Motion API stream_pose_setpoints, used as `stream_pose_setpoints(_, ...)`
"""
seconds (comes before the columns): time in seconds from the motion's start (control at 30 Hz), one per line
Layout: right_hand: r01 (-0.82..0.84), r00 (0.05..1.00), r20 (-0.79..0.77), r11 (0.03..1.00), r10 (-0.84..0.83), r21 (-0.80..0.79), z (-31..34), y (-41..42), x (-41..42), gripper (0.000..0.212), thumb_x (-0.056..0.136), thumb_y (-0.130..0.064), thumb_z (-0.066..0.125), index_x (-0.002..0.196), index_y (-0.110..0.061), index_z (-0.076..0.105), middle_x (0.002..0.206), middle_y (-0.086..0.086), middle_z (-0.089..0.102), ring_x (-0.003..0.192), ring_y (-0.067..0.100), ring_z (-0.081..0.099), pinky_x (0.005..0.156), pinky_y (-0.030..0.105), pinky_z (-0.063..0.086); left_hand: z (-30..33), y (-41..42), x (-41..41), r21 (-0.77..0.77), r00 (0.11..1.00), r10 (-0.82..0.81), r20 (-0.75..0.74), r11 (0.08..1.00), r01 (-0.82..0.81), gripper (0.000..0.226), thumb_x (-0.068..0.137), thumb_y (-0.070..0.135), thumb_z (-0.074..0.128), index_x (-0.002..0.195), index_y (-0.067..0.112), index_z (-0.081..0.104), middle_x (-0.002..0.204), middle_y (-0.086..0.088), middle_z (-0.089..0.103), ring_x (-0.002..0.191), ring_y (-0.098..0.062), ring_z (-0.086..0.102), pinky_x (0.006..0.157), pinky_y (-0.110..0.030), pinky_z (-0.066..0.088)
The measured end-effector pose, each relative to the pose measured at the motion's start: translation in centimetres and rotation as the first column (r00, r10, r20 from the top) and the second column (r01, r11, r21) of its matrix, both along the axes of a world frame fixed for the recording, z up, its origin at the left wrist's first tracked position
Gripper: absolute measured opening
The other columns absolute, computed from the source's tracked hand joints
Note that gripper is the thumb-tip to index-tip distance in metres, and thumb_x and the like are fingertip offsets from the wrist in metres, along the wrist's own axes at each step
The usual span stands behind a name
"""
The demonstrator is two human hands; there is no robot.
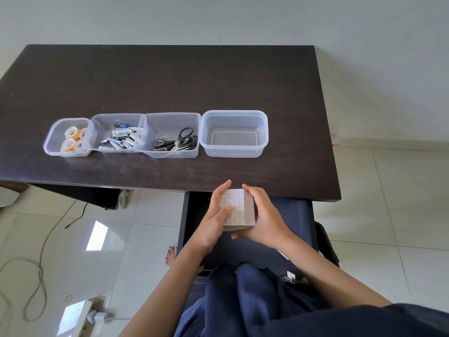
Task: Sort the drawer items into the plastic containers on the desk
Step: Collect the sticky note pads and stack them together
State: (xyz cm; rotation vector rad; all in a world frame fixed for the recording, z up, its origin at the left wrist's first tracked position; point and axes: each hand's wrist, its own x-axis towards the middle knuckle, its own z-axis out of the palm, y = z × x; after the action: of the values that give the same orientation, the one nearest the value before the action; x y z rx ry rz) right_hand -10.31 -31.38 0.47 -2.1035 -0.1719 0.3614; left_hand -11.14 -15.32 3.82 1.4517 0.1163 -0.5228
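**Orange-printed stack held over the open drawer**

Orange-and-white printed stack of small packets (237,210), held between both my hands above the open drawer (286,215), just short of the desk's near edge. Left hand (216,220) grasps its left side, fingers up along the far edge, thumb lying across the top face. Right hand (264,217) wraps the right side, fingers curled over the far corner and under the near end. Neither hand is released; both are closed around the stack.

Dark wood desk (170,81) carries four clear plastic containers in a row, running 9 to 3 o'clock across the near half:
- leftmost container (52,139), rounded, holds rolls of clear tape (73,138);
- second container (97,122) holds a loose heap of batteries (120,139), its wall touching the first;
- third container (170,154) holds black-handled scissors (179,141), its left rim touching the second;
- fourth container (234,152), at 12 o'clock from the stack, just beside the third, shows only its bare floor.

Dark blue clothing (255,300) covers my lap at 6 o'clock. A cable (41,263) loops over the white floor tiles at 8 o'clock.
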Motion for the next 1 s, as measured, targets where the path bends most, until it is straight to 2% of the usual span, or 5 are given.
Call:
stream_pose_setpoints(0.23, 0.026, 1.0, 0.0, 0.999, -0.026, 0.032, 0.44, 0.0, 0.03, 0.112, 0.041, -0.035, 0.095, 0.135, -0.027, 0.036, 0.129, -0.017, 0.041, 0.114, -0.002, 0.047, 0.092, 0.023, 0.048, 0.27, -0.11, 0.06, 0.001, 1.0, -0.017, 0.008, 1.0, 0.017, 0.056, 0.08, 0.023, 0.043, 0.13, 0.046, 0.032, 0.118, 0.005, 0.046, 0.102, -0.009, 0.052, 0.082, -0.026, 0.051)
stream_pose_setpoints(0.43, 0.032, 0.999, -0.005, 0.997, -0.031, 0.076, 0.61, -0.08, -0.01, 0.107, 0.044, -0.031, 0.096, 0.134, -0.027, 0.038, 0.128, -0.014, 0.044, 0.114, -0.001, 0.049, 0.091, 0.022, 0.05, 0.27, -0.23, -0.31, 0.027, 0.999, -0.034, 0.036, 0.999, 0.033, 0.056, 0.083, 0.025, 0.043, 0.132, 0.049, 0.029, 0.124, 0.004, 0.044, 0.108, -0.009, 0.05, 0.092, -0.03, 0.047)
stream_pose_setpoints(0.67, 0.046, 0.999, -0.01, 0.994, -0.045, 0.096, 0.86, 0.1, -0.07, 0.106, 0.046, -0.028, 0.095, 0.135, -0.027, 0.038, 0.128, -0.013, 0.045, 0.115, 0.0, 0.049, 0.09, 0.027, 0.053, 0.23, -0.2, -0.49, 0.021, 0.999, -0.04, 0.017, 0.999, 0.04, 0.059, 0.084, 0.026, 0.041, 0.136, 0.048, 0.023, 0.12, 0.007, 0.044, 0.101, -0.009, 0.052, 0.074, -0.023, 0.051)
stream_pose_setpoints(0.87, 0.13, 0.983, -0.148, 0.976, -0.104, 0.177, 0.64, 0.53, -0.19, 0.123, 0.051, -0.02, 0.094, 0.146, -0.039, 0.018, 0.14, -0.008, 0.041, 0.125, 0.011, 0.048, 0.085, 0.037, 0.058, 0.1, -0.22, -0.45, 0.013, 0.999, -0.008, 0.051, 1.0, 0.007, 0.057, 0.087, 0.026, 0.043, 0.135, 0.05, 0.023, 0.124, 0.003, 0.044, 0.101, -0.009, 0.052, 0.077, -0.025, 0.049)
stream_pose_setpoints(1.0, 0.143, 0.974, -0.207, 0.965, -0.097, 0.221, 0.7, 0.86, -0.38, 0.124, 0.06, -0.01, 0.089, 0.151, -0.032, 0.008, 0.14, -0.005, 0.043, 0.124, 0.012, 0.05, 0.08, 0.03, 0.059, 0.34, -0.32, -0.39, 0.016, 0.998, -0.003, 0.061, 1.0, 0.002, 0.057, 0.086, 0.025, 0.043, 0.133, 0.051, 0.026, 0.128, 0.001, 0.043, 0.105, -0.007, 0.051, 0.082, -0.023, 0.049)
